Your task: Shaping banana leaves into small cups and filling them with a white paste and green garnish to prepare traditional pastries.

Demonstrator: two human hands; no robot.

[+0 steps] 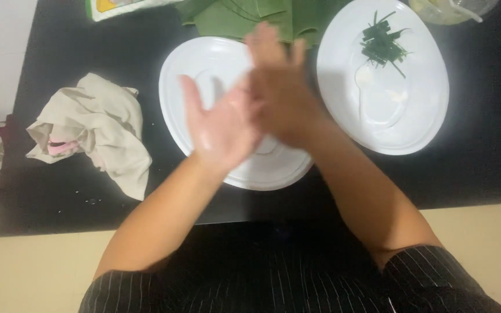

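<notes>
Far left, a crumpled beige cloth lies soft and wrinkled on the matte black mat, a bit of pink showing in its folds. Moving in, the left hand is open, palm up and glistening, and the right hand is pressed across it, palm to palm, fingers blurred. Neither holds anything. Directly under both sits a smooth white oval plate, bare on its visible part. Behind it, flat green leaves. To the right, well clear of the hands, a second white oval plate carries thin dark-green leaf strips and pale smears.
</notes>
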